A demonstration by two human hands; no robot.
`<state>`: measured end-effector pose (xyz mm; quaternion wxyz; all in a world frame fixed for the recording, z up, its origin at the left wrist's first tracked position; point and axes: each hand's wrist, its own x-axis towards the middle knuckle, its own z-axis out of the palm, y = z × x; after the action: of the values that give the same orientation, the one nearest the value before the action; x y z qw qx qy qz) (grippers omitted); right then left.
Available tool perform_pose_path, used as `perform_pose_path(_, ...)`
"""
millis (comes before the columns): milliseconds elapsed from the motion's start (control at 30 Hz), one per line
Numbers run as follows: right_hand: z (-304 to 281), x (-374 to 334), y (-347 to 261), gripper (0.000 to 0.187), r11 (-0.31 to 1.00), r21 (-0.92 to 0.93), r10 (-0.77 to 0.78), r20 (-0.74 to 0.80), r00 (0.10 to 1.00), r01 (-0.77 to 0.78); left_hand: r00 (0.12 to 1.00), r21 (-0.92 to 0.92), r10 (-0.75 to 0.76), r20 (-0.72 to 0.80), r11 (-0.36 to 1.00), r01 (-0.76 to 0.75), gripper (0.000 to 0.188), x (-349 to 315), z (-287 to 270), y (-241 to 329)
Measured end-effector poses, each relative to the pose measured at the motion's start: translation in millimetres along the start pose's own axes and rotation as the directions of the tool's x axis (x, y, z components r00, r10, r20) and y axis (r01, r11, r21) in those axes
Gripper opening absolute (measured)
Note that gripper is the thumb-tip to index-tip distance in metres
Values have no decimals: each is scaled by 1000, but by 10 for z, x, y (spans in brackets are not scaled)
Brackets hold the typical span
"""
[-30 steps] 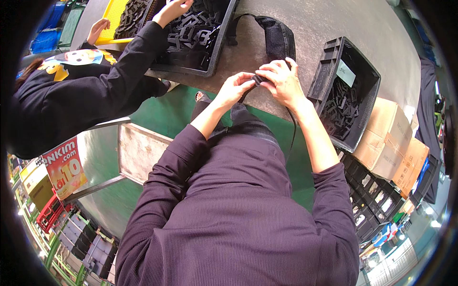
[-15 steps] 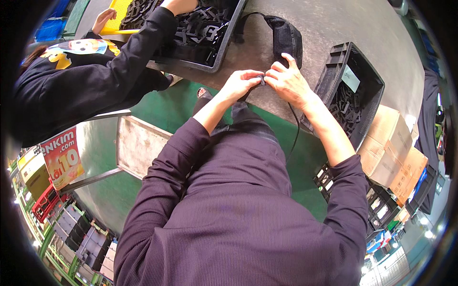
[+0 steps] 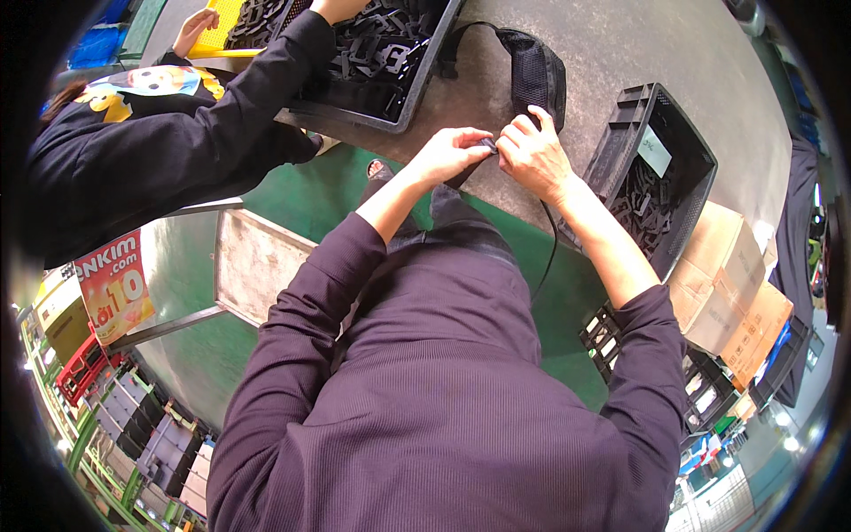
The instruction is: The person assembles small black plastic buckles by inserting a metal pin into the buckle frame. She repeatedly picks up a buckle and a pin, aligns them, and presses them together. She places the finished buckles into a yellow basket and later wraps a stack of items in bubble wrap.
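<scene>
Over the table's near edge, my left hand pinches a small dark part between thumb and fingertips. My right hand is closed at the other end of that part, its index finger raised. The fingers hide most of the piece, so its exact kind cannot be made out. Just beyond my hands lies a black mesh pouch with a strap. To the right stands a black crate that holds dark bracket-like parts and a pale paper slip.
A black tray heaped with dark parts sits at the far left, beside a yellow basket. A co-worker's dark sleeve reaches over it. Cardboard boxes stand right of the crate. A dark cable hangs below my right wrist.
My right hand's index finger has come down slightly and the hand is a little more closed around the small part. The head view has shifted slightly; both hands stay together.
</scene>
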<state>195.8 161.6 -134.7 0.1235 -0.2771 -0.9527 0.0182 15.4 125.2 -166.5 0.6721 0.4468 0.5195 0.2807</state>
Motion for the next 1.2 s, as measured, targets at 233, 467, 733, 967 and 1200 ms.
perform_pose_path(233,6,-54,-22,16,995,-6,99,-119,988,-100,831,695,547,-104,637,-333,43,-39,138,32)
perform_pose_path(467,117,-145,-209,16,810,308,561,-163,812,-498,837,559,481,-262,782,-275,40,-54,299,16)
perform_pose_path(733,-19,-224,-223,12,892,195,446,-232,864,-408,877,371,439,-194,861,-349,48,-93,324,28)
perform_pose_path(967,26,-262,-246,11,869,260,481,-254,839,-420,949,158,276,-154,955,-252,42,-153,338,71)
perform_pose_path(1200,78,-308,-294,10,433,633,868,-101,486,-642,986,-324,89,-142,937,-131,32,-50,305,-234)
